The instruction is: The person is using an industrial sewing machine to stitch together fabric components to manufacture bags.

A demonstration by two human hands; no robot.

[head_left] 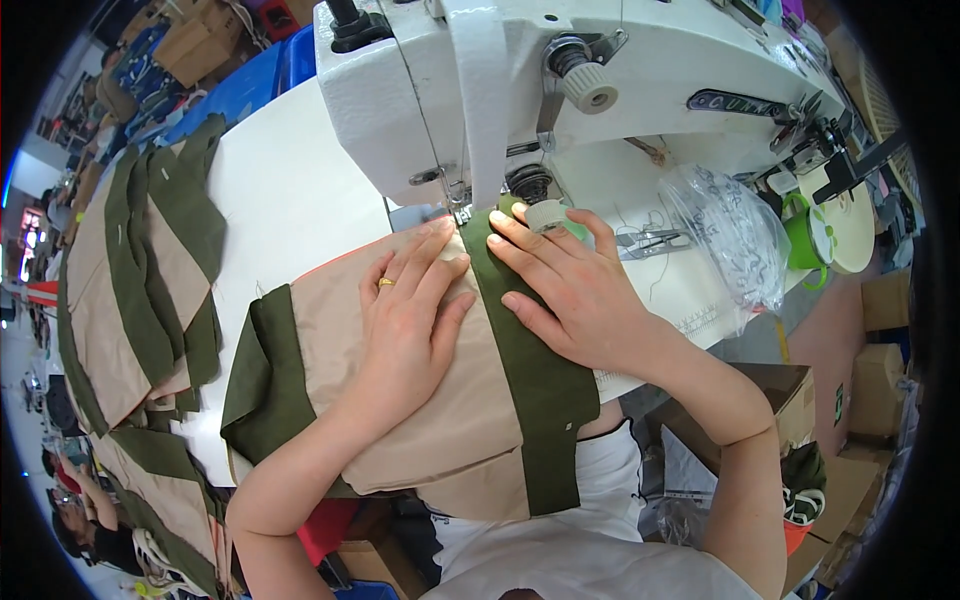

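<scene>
A beige and dark green cloth piece (430, 400) lies under the presser foot (461, 212) of a white sewing machine (640, 90). On its beige part my left hand (410, 310) rests flat, fingers stretched toward the needle area, a ring on one finger. My right hand (570, 280) lies on the dark green strip (535, 400), fingers spread, just right of the foot. Neither hand grips anything. An orange edge runs along the far side of the beige cloth. The cloth's near end hangs over the table edge to my lap.
More green and beige cloth pieces (150, 270) are heaped on the left of the white table (265, 190). To the right lie thread snips (650, 243), a clear plastic bag (725, 235) and a green mug (808, 240). Cardboard boxes (875, 380) stand lower right.
</scene>
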